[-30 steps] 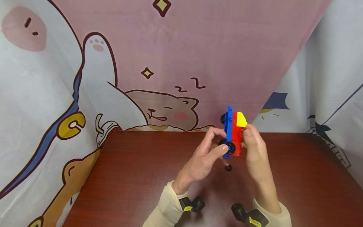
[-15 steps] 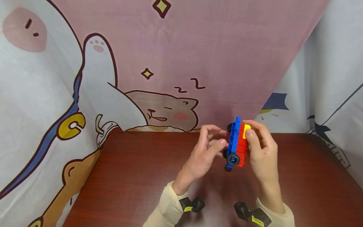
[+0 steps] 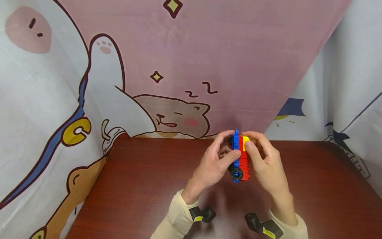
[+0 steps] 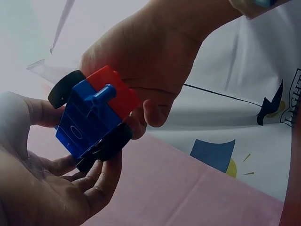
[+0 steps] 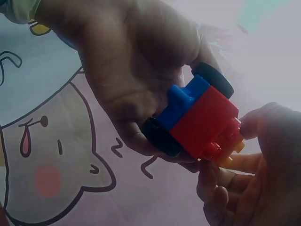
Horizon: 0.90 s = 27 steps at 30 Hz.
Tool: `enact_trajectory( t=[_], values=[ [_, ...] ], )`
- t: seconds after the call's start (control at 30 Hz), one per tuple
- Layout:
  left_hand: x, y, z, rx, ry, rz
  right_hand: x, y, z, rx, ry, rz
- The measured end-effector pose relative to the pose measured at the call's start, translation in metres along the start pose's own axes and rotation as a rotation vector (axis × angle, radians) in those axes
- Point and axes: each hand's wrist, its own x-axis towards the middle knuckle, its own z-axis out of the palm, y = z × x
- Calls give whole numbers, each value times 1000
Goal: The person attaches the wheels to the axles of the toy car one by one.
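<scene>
Between both hands, above the table, is a toy car built of blocks: a blue wheeled base with black wheels, red bricks on it and a yellow brick near its far end. It is turned on its side, wheels toward the left. My left hand holds the blue base, thumb on the near side and fingers behind. My right hand pinches the yellow brick between thumb and fingers. The left wrist view shows the base's blue underside; in the right wrist view red studs face the right fingers.
A dark red-brown wooden table lies below the hands. Behind it hangs a pink and white cloth with cartoon animals, close to the table's back edge. Black wrist devices are strapped at both sleeves.
The toy car went right and then back left, ending lower than at first. My left hand let go of the blue base and holds it again; my right hand now pinches the yellow brick.
</scene>
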Motion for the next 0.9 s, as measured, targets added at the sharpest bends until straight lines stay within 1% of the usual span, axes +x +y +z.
enact_trajectory(
  t=[0.23,0.4,0.5,0.57,0.6,0.67,0.73,0.8,0.9],
  values=[
    [-2,1,2,-44,1,30,-3,0,-1,-13,-17,12],
    [-3,1,2,-59,0,29,-3,2,-4,-5,-31,25],
    [-3,1,1,-65,5,35,-2,10,-6,-16,-28,14],
    [-1,1,1,-71,13,46,2,24,-7,-11,-25,36],
    [0,1,0,-74,18,50,4,34,-7,-10,-23,63],
    [2,1,-1,-81,28,58,6,59,-7,-11,-31,147],
    [3,1,-2,-89,34,63,4,87,-8,-21,-39,251],
    [4,1,-3,-97,37,66,-2,114,-10,-38,-36,343],
    [3,1,-5,-99,40,74,-18,145,-10,-40,-1,443]
  ],
)
